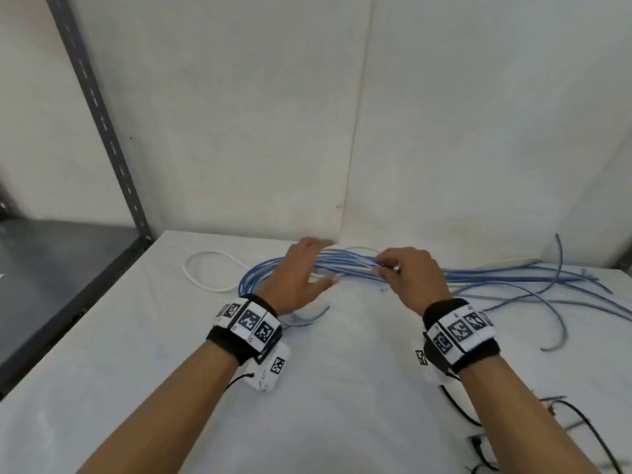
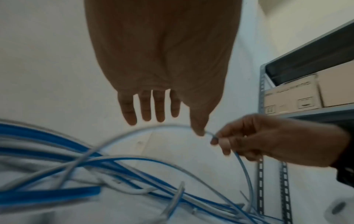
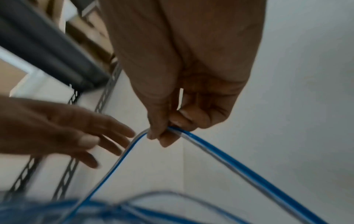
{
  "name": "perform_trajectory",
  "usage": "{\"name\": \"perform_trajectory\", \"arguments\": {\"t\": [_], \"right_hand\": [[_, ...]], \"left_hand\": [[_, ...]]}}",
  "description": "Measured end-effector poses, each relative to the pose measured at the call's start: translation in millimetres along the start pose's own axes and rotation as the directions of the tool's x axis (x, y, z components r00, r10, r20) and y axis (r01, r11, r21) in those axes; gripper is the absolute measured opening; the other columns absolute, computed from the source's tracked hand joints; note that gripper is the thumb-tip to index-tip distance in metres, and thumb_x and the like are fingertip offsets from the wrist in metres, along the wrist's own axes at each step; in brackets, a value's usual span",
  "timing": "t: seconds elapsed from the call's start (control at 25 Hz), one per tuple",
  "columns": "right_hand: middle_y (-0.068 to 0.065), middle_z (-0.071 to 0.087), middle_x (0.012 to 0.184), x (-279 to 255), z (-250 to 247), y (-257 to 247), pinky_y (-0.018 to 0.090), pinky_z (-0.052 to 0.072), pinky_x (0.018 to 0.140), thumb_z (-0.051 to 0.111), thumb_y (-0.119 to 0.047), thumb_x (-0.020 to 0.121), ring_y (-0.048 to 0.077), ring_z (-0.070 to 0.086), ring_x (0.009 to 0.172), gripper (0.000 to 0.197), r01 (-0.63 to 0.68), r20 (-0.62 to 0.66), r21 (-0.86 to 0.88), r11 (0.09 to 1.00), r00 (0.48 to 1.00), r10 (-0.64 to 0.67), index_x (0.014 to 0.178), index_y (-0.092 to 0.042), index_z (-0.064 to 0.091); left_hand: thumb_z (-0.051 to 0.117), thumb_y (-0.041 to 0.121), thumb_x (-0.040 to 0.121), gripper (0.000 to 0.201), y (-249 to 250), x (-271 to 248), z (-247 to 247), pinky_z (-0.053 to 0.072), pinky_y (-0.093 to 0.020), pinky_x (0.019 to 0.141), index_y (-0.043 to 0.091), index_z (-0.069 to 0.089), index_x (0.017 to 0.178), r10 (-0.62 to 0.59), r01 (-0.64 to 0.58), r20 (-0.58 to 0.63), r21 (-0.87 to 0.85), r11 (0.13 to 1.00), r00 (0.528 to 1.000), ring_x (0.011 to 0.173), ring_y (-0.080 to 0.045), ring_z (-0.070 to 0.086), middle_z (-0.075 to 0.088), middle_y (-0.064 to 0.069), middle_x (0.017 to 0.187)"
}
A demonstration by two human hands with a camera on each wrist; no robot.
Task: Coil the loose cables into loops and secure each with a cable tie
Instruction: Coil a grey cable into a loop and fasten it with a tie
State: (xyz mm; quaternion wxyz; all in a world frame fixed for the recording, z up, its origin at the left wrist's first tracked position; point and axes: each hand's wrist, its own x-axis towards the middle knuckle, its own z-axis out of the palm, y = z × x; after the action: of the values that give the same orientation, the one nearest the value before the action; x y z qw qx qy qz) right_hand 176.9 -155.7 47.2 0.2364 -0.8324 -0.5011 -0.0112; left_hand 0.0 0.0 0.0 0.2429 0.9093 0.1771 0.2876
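A tangle of blue and grey cables (image 1: 345, 265) lies across the back of the white table (image 1: 307, 388), with loose ends trailing right. My right hand (image 1: 388, 268) pinches a blue cable strand (image 3: 220, 151) between thumb and fingertips and lifts it off the pile. My left hand (image 1: 307, 268) hovers over the bundle's left part with fingers straight and spread, holding nothing; in the left wrist view its thumb tip (image 2: 199, 130) is close to the lifted strand (image 2: 153, 128). A white cable loop (image 1: 205, 268) lies at the back left. I see no cable tie.
A grey metal shelf post (image 1: 99, 118) and dark shelf stand at the left; boxes (image 2: 293, 94) sit on a shelf. White walls meet in a corner right behind the cables. Black wires (image 1: 581, 432) lie at the table's front right.
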Motion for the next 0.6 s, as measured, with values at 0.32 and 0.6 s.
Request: {"name": "perform_trajectory", "arguments": {"t": [0.32, 0.6], "right_hand": [[-0.012, 0.069, 0.080, -50, -74, -23, 0.009, 0.038, 0.058, 0.069, -0.024, 0.095, 0.001, 0.051, 0.059, 0.005, 0.273, -0.504, 0.493, 0.826, 0.864, 0.015, 0.096, -0.024, 0.074], [-0.008, 0.064, 0.073, -57, -52, -24, 0.028, 0.042, 0.057, 0.070, -0.031, 0.095, 0.015, 0.054, 0.061, 0.007, 0.191, -0.422, 0.443, 0.876, 0.906, 0.016, 0.092, -0.026, 0.067]], "left_hand": [[0.059, 0.036, 0.102, 0.038, 66, -5, -58, 0.044, -0.031, 0.057, 0.010, 0.058, 0.074, -0.024, -0.020, -0.145, -0.297, 0.955, 0.989, 0.056, -0.008, 0.045, 0.051, 0.005, 0.062], [0.051, 0.020, 0.105, 0.039, 65, -14, -84, 0.020, -0.018, 0.041, 0.025, 0.049, 0.066, -0.366, 0.000, -0.284, -0.790, 0.613, 0.886, 0.049, -0.007, 0.023, 0.039, 0.004, 0.073]]}}
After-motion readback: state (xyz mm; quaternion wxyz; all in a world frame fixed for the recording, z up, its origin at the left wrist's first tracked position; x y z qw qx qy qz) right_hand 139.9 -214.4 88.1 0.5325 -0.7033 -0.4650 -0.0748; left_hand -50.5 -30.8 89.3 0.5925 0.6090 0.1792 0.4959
